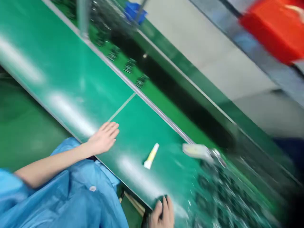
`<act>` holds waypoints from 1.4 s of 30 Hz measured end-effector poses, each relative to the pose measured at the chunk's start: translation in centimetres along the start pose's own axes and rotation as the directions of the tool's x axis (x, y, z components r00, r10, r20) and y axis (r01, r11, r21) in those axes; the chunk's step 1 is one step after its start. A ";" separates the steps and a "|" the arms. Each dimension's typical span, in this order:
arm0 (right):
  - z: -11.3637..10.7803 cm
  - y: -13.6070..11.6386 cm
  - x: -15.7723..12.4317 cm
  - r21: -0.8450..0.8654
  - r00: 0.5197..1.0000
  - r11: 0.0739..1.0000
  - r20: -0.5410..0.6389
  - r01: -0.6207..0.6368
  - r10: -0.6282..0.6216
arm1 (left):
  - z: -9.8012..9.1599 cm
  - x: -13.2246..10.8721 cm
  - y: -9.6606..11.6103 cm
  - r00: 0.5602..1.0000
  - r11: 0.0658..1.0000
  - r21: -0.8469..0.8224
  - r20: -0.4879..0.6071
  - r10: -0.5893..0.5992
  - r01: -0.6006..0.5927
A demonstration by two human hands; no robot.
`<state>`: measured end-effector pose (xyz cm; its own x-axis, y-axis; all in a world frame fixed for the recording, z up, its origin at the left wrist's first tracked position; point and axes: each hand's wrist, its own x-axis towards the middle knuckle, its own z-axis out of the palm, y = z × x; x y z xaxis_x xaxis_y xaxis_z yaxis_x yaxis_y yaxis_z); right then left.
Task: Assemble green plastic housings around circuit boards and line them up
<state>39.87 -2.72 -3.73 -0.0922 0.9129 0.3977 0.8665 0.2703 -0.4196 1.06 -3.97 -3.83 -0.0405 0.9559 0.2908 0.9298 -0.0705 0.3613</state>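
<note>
My left hand (104, 138) lies flat on the green table (71, 72) near its front edge, fingers stretched out and holding nothing. My right hand (162, 213) sits at the bottom edge of the view, fingers curled round a small dark object I cannot make out. Between the two hands a small yellow-and-white tube (151, 155) lies on the table. A pale yellowish tool (198, 151) with a metal end rests further right. The whole view is tilted and smeared by motion.
A pile of small dark parts (220, 196) covers the table at lower right. Beyond a metal rail (133, 87) runs a green belt with dark parts (129, 65) on it. A red bin (275, 28) sits upper right, a blue object (134, 11) at top.
</note>
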 end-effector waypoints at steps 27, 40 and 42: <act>5.8 -2.5 -2.9 -0.149 0.955 0.967 -0.249 -0.205 0.164 | -2.3 -1.4 3.8 0.375 0.301 -0.640 0.022 0.927 -0.707; 5.5 -6.9 -2.9 0.155 0.786 0.987 -0.604 -0.051 0.135 | -0.4 -3.0 16.6 -0.337 -0.069 -0.838 0.141 0.931 -0.541; 6.0 -8.4 -4.6 0.236 0.730 0.971 -0.654 -0.048 0.195 | 1.9 -4.6 18.4 -0.368 -0.134 -0.880 0.049 0.928 -0.455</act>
<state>30.05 -7.34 -6.94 0.4230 0.5195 0.7424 0.7297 0.2905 -0.6190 19.09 -9.12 -0.21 0.8960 -0.4036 0.1850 -0.4284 -0.6765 0.5990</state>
